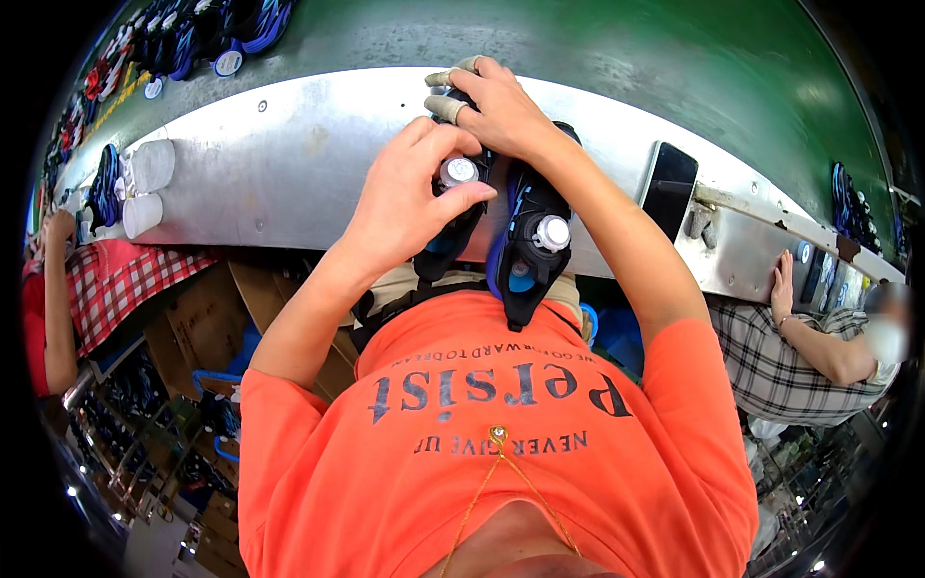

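Observation:
Two black shoes with blue trim lie side by side at the bench's near edge, heels toward me. The left shoe (pixel 449 238) has a round silver knob (pixel 460 171), and the right shoe (pixel 536 217) has a similar one (pixel 552 233). My left hand (pixel 409 188) curls about the left shoe, thumb and forefinger on either side of its knob; some fingertips are hidden. Over that shoe's far end bends my right hand (pixel 496 106), its fingers wrapped on it and several tips covered with pale finger cots. No hand touches the right shoe.
A metal bench (pixel 279 144) runs across, with a green surface (pixel 578 43) behind it. A phone (pixel 670 188) lies to the right, white cups (pixel 145 214) to the left. Several shoes (pixel 183 43) stand far left. Co-workers sit either side, a plaid sleeve (pixel 771 356) at right.

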`<move>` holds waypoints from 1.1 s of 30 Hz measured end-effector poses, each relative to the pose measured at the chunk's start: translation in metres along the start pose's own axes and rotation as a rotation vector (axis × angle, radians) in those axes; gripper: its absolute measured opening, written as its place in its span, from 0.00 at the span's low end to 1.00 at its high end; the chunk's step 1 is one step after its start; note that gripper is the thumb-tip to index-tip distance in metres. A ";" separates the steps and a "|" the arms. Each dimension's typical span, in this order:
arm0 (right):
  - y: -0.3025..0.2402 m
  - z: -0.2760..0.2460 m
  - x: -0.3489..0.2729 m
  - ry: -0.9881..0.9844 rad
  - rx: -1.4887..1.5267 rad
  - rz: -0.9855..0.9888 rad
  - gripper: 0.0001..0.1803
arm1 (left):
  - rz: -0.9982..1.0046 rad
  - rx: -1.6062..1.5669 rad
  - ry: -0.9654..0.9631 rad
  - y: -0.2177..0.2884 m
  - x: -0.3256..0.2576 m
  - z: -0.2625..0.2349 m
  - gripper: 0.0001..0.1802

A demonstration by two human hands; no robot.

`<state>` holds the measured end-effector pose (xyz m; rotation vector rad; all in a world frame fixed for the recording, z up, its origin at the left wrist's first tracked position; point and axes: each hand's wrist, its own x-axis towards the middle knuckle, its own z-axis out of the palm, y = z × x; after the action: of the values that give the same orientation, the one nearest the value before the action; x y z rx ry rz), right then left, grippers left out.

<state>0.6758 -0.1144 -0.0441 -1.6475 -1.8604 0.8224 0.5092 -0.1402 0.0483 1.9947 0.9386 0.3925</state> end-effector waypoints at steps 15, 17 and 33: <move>-0.007 -0.001 0.002 -0.070 0.106 -0.087 0.22 | -0.041 -0.412 -0.205 -0.025 -0.009 -0.005 0.21; -0.006 -0.001 0.002 -0.073 0.106 -0.083 0.22 | -0.018 -0.355 -0.198 -0.022 -0.008 -0.007 0.22; -0.004 0.002 -0.001 -0.002 0.178 -0.102 0.22 | -0.055 -0.462 -0.316 -0.030 0.001 -0.012 0.25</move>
<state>0.6714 -0.1155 -0.0427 -1.4321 -1.8004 0.9170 0.4882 -0.1223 0.0306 1.5471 0.6328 0.2271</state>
